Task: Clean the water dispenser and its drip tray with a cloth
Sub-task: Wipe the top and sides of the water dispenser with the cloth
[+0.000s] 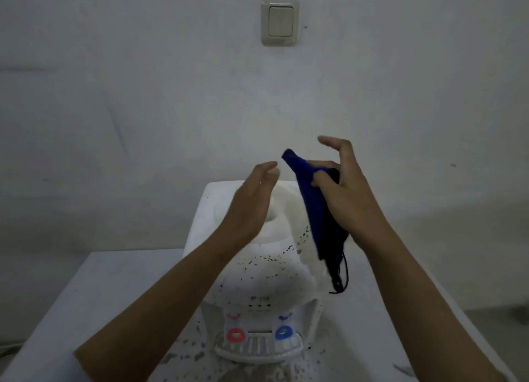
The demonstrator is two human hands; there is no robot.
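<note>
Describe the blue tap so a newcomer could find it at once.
Start at the speckled white plastic water dispenser on the white table. Low on its front, above the ribbed white drip tray, sit two round taps; the blue tap is the right one, its neighbour red.

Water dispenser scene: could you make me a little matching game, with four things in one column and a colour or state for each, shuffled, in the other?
Things:
1. cloth
2. left hand
3. left tap
4. right tap

Descriptions:
A. red
B. open, holding nothing
C. light blue
D. dark blue, hanging from the right hand

Pairs: 1-D, 2-B, 3-A, 4-C
</note>
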